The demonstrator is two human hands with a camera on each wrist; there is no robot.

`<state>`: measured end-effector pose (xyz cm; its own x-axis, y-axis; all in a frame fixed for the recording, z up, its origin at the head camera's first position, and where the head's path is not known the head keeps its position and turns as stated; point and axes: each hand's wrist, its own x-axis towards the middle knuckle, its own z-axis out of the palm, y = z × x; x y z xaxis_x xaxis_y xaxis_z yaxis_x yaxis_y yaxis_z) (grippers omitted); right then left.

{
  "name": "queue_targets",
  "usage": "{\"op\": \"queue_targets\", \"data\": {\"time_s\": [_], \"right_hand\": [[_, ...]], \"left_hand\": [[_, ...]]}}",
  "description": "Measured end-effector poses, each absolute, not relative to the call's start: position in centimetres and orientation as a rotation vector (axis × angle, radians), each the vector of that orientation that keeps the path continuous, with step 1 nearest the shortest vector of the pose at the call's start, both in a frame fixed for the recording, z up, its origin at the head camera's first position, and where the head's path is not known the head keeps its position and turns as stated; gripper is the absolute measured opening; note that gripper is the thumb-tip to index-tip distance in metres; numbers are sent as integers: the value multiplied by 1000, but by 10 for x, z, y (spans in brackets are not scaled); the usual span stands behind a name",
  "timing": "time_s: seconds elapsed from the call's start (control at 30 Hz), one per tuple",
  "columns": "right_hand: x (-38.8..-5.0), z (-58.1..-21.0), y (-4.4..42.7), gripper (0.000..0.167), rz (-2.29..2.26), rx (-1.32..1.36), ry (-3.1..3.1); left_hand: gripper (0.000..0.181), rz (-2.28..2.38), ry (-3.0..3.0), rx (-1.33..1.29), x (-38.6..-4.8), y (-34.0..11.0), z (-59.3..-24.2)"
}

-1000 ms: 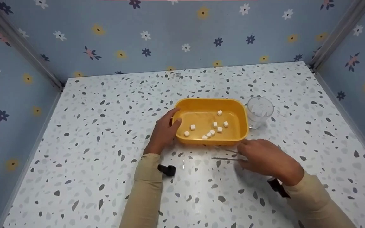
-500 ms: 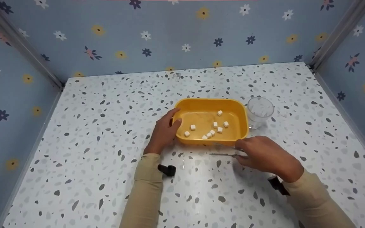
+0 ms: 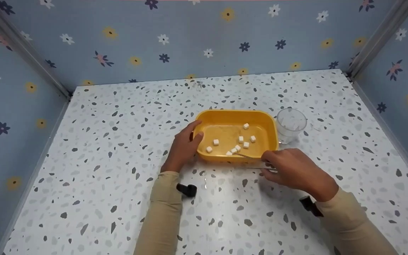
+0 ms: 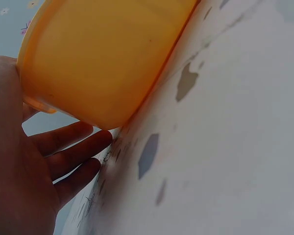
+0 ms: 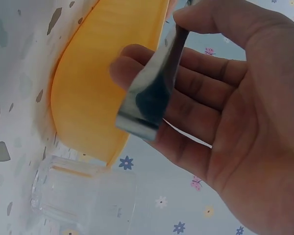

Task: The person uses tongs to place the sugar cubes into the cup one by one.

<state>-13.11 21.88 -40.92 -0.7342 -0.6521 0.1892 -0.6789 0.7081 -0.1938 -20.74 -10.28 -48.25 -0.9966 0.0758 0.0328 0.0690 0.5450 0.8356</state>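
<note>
A yellow plastic container (image 3: 225, 109) holds several small white cubes (image 3: 246, 145), scattered over its floor and bunched near the front wall. My left hand (image 3: 182, 145) grips its left end, thumb over the rim and fingers along the outer wall in the left wrist view. My right hand (image 3: 296, 171) holds metal tongs (image 5: 149, 93) between thumb and fingers at the front right corner. Their arms are spread: one reaches over the near rim beside the bunched cubes, the other stays outside the front wall. Nothing is between the tips.
A clear glass (image 3: 290, 125) stands upright close to the container's right end. The speckled white tabletop (image 3: 119, 117) extends around both, with flowered blue panels (image 3: 197, 39) at the back and sides.
My right hand has moved slightly up and left, bringing one arm of the tongs from outside the front wall to over the near rim. The left hand, container and cubes stay put.
</note>
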Motion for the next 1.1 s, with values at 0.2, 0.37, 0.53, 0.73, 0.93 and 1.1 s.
{"op": "queue_targets", "data": {"time_s": [0.2,0.37,0.53,0.73,0.93,1.1], "right_hand": [[-134,-412,220,15,338,1047,-2738],[-137,-414,221,18,358,1011,-2693],[-139,-416,221,20,364,966,-2676],[-140,-416,221,20,341,909,-2673],[-140,-415,219,15,351,847,-2690],[-141,-415,219,14,366,771,-2760]], "left_hand": [[49,1483,2751,128,-207,-103,-483],[50,1481,2746,123,-207,-103,-483],[50,1490,2749,132,-207,-103,-483],[48,1509,2742,141,-207,-104,-484],[48,1508,2736,125,-208,-103,-483],[49,1513,2726,117,-208,-103,-484]]}}
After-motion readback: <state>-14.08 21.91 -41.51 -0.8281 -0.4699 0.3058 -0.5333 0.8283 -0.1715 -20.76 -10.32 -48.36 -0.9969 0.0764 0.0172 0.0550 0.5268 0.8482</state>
